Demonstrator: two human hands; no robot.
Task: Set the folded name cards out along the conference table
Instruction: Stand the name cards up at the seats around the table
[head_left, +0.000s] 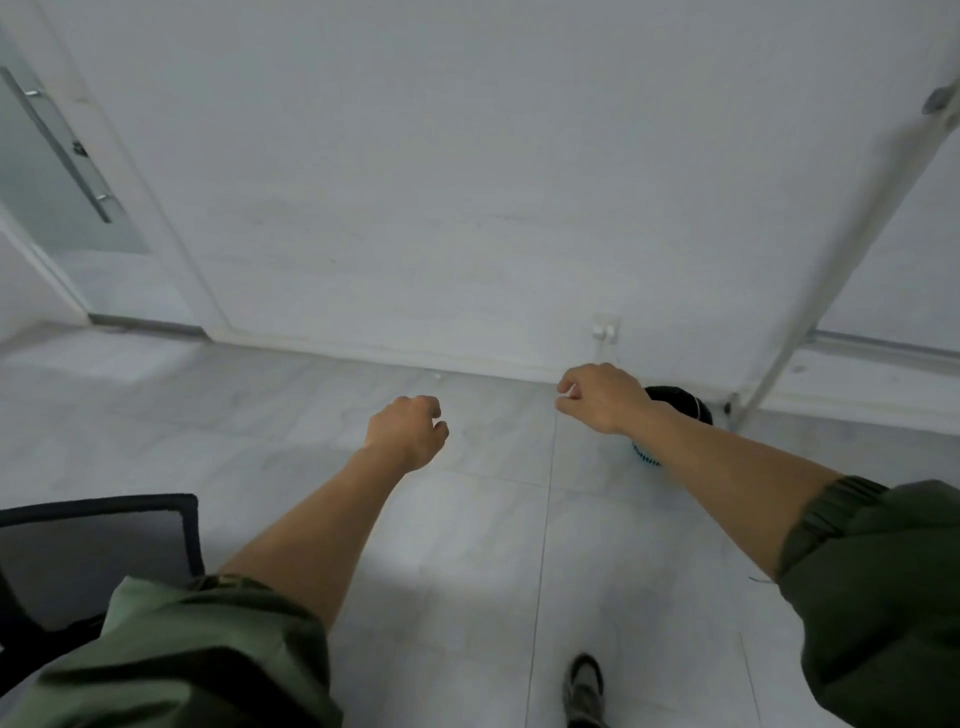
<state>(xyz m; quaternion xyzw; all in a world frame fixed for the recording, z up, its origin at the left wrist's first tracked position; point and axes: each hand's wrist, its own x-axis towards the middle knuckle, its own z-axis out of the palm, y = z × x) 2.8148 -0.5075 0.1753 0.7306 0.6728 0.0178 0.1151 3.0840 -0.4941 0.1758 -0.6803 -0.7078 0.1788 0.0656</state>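
Folded name cards: 0 in view. Conference table: 0 in view. The cards' bearing from either hand, their long axis, and which hand is nearer cannot be told. Judged: table and cards must be found before any reach.
Hands: 2. Right hand (605, 397) is just in front of the waste bin (678, 401), partly covering it, fingers loosely curled, holding nothing. Left hand (408, 431) is well left of the bin, over bare floor tile, fingers loosely curled, holding nothing.
Waste bin: 1, dark with a blue base, at the foot of the wall.
Wall socket (605, 327): 1, above and left of the bin.
Mesh chair (98, 551): 1, far left of the bin, nearer the camera.
Shoe (584, 686): 1, below the bin, at the frame's bottom edge
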